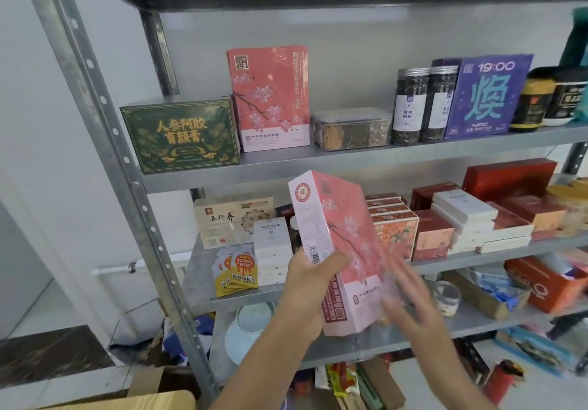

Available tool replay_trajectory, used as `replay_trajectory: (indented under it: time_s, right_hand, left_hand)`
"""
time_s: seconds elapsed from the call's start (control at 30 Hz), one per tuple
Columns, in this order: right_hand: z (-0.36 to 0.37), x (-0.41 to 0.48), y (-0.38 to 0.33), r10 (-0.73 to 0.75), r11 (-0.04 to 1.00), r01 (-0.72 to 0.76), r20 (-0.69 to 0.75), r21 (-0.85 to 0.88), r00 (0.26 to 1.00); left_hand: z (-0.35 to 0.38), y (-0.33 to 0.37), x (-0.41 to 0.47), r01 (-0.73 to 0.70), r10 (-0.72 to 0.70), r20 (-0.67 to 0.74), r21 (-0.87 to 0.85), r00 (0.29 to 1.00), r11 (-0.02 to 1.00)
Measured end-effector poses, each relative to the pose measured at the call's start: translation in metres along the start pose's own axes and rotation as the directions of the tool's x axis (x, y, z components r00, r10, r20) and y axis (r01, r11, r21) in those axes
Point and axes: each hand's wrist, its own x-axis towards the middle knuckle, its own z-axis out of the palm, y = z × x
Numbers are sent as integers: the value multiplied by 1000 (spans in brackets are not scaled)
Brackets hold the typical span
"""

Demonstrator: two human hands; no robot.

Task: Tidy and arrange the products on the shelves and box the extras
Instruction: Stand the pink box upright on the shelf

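1. Two hands work in front of the steel shelving [318, 161]. Our left hand [313, 285] grips the pink box [343, 244] low on its narrow side, with the thumb curled over the blossom-printed front.
2. Our right hand [410, 295] is blurred, its fingers straight and spread at the lower right of the pink box; we cannot tell whether it touches.
3. We hold the pink box tilted in the air, its top leaning left.
4. Above and left of the pink box, a matching box [270, 97] stands upright on a shelf board, with a green box [181, 135] just beside it.
5. Above and right of the pink box sit a clear tub [351, 128], two dark jars [409, 107] and a purple box [488, 94] in a row.
6. Left of the pink box, yellow sachets [237, 274] lie on a lower board.
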Motion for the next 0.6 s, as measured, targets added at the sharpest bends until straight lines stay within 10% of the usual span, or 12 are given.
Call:
replay_trajectory:
  time_s: [0.1,0.23,0.6]
  right_hand:
    - [-19,19,6,339,881,-357,112,310,934]
    - [-28,16,20,371,633,-501,336,590,865]
    - [-9,17,-15,466,663,-503,220,554,857]
  left_hand:
    - [-3,5,0,41,-42,83,5,996,999]
    - [-4,10,-2,40,-59,184,105,981,994]
    - [-15,14,-8,-63,51,58,225,997,972]
